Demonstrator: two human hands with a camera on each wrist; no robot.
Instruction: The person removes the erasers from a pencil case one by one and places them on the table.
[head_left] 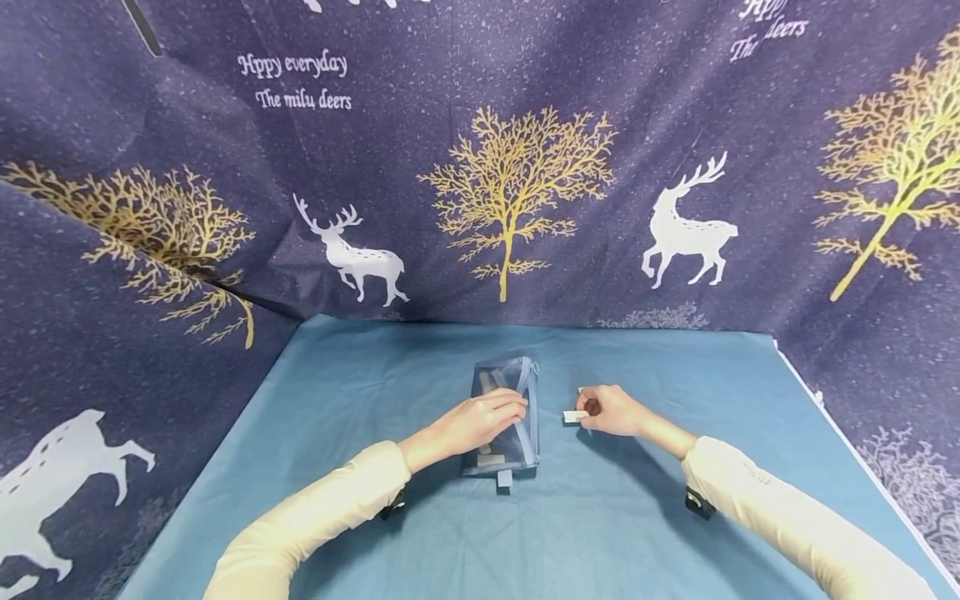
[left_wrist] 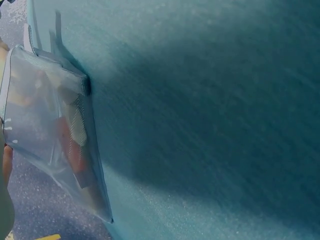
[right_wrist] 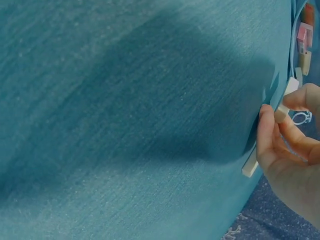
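A translucent blue-grey zip pouch [head_left: 501, 457] lies in the middle of the table, its zip edge to the right and small items showing through its side. My left hand [head_left: 483, 419] reaches across the pouch and holds its upper edge by the zip. In the left wrist view the pouch [left_wrist: 37, 120] stands tilted, with reddish and pale items inside. To the right of the pouch, my right hand [head_left: 615, 410] pinches a small white block [head_left: 574, 417] between thumb and fingers. A second pale bar [right_wrist: 250, 166] lies on the cloth under the right fingers.
A blue cloth [head_left: 360, 375] covers the table. Behind it hangs a dark curtain [head_left: 450, 75] with trees and deer. In the right wrist view, a pink-and-white item [right_wrist: 304, 36] lies within the pouch, and a pale ring-shaped zip pull [right_wrist: 301, 118] hangs near the hand.
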